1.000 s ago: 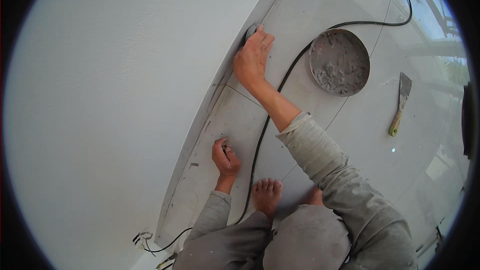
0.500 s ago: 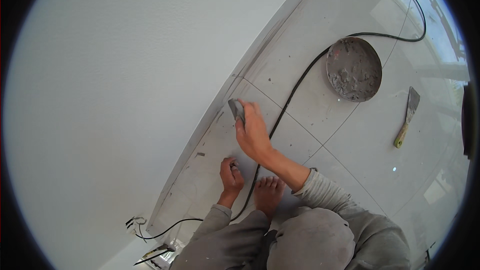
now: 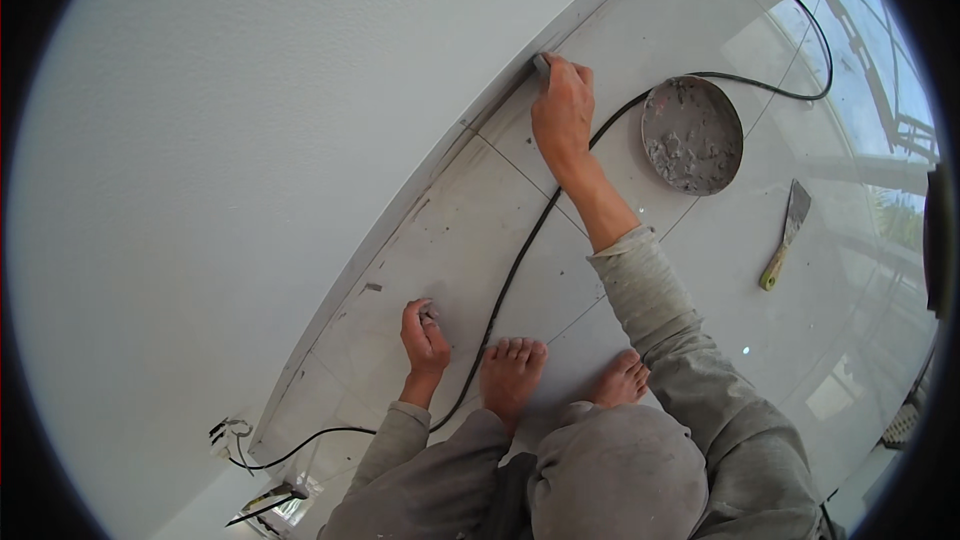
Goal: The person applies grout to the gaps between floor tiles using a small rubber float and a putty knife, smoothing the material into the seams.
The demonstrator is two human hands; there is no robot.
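Observation:
My right hand [image 3: 563, 115] reaches far along the foot of the wall, fingers closed on a small flat grey scraper [image 3: 542, 66]. The scraper's edge meets the joint between the skirting [image 3: 440, 153] and the tiled floor. Closer to me, my left hand [image 3: 425, 345] is curled just above the tiles, with a bit of something grey showing at its fingers; what it is cannot be made out. Grey smears mark the tiles beside the skirting. Right of my right hand, a round pan [image 3: 647, 145] holds lumpy grey paste [image 3: 695, 135].
A black cable [image 3: 523, 250] winds across the floor, passing under my right forearm and beside my bare foot [image 3: 513, 375]. A putty knife [image 3: 787, 230] with a yellow-green handle lies right of the pan. Wires [image 3: 235, 430] stick out of the wall at lower left.
My right hand has moved forward and right along the skirting with the scraper. The left hand stays curled near the floor. My view has shifted a little, and a second foot now shows.

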